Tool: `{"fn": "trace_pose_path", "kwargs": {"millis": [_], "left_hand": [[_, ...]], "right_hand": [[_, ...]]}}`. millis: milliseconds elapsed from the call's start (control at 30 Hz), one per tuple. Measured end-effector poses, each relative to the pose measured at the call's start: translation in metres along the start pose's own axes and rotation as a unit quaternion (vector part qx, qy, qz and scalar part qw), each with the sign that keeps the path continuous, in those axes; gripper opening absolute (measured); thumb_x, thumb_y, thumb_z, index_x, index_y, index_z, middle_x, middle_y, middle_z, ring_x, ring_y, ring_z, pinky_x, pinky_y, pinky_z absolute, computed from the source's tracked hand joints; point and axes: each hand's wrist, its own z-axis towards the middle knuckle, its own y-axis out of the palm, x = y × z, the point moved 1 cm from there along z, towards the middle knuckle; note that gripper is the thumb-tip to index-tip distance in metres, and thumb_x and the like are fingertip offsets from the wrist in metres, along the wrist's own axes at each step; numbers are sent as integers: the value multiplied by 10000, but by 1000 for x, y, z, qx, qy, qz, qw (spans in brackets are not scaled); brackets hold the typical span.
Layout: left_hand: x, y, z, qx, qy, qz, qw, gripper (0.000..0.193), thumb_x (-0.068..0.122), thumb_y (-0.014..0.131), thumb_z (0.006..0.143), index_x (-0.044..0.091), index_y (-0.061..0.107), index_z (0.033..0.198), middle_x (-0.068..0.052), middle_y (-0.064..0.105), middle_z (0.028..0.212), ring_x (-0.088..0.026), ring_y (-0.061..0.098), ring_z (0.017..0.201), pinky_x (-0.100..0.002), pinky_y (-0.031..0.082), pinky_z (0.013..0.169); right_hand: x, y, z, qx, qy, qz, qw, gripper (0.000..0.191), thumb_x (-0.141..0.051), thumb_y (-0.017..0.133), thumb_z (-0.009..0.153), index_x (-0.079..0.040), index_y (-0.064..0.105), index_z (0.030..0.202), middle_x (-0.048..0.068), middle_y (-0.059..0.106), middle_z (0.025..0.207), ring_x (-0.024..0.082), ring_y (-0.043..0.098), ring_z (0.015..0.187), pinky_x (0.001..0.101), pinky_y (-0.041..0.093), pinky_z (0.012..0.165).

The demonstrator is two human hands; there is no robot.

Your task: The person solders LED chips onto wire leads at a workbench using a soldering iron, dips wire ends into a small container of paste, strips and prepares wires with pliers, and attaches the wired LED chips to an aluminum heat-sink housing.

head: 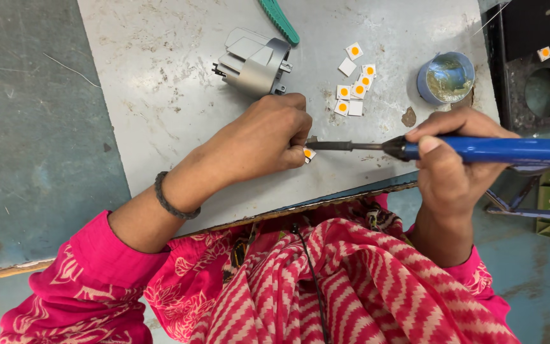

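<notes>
From the head camera we look straight down on the grey worktable (160, 127), and the whole business sits at its near edge. The small white chip with the orange centre (309, 153) lies just under the fingertips of our left hand (268, 137), which is curled down tight and pins it to the table. Our right hand (447, 165) is wrapped in a firm grip around the blue soldering iron (504, 151). The iron's long axis runs nearly level, right to left, and its dark metal tip (332, 146) points at the chip and ends just beside it, close against the left fingers. So the chip lies to the left of the right hand, along the line of the iron, and the left hand is the nearer one, touching it. Farther up the table we see a loose cluster of white chips (354, 89), a round tin (447, 78), a grey metal housing (256, 64) and a green handle (279, 20), all well apart from both hands.
</notes>
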Motion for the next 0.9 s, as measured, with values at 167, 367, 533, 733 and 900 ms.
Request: {"fn": "trace_pose_path", "kwargs": {"millis": [167, 367, 533, 733, 900], "left_hand": [[3, 0, -12, -5, 12, -4, 1000, 131, 82, 731, 727, -12, 648, 692, -145, 612, 818, -326, 628, 723, -443, 509, 671], [4, -6, -32, -2, 6, -4, 1000, 125, 78, 729, 735, -9, 649, 695, -139, 612, 819, -320, 628, 716, -437, 510, 667], [13, -2, -60, -4, 8, -3, 1000, 114, 74, 725, 736, -8, 654, 700, -137, 612, 822, -317, 628, 724, -436, 511, 671], [26, 6, -83, -6, 5, -5, 1000, 131, 79, 730, 734, -14, 644, 702, -136, 606, 816, -314, 626, 726, -435, 506, 665], [38, 13, -113, -7, 16, 2, 1000, 124, 74, 733, 716, -10, 644, 699, -137, 605, 812, -322, 623, 732, -442, 499, 661]], "right_hand": [[7, -3, -10, 54, 7, 78, 995, 190, -130, 618, 896, 50, 606, 837, 113, 631, 754, 62, 408, 480, 179, 323, 453], [5, 4, -26, 55, 31, 81, 995, 161, -112, 618, 880, 49, 619, 867, 123, 627, 749, 53, 394, 466, 175, 298, 438], [-2, 8, -58, 60, 28, 93, 993, 167, -112, 621, 891, 55, 622, 871, 119, 628, 747, 68, 418, 484, 187, 307, 442], [-9, 11, -91, 44, 34, 107, 993, 194, -102, 633, 953, 78, 629, 883, 122, 624, 770, 67, 412, 485, 185, 311, 445], [-14, 18, -123, 33, 35, 95, 994, 205, -117, 644, 951, 74, 640, 878, 114, 633, 750, 71, 446, 481, 194, 343, 460]]}}
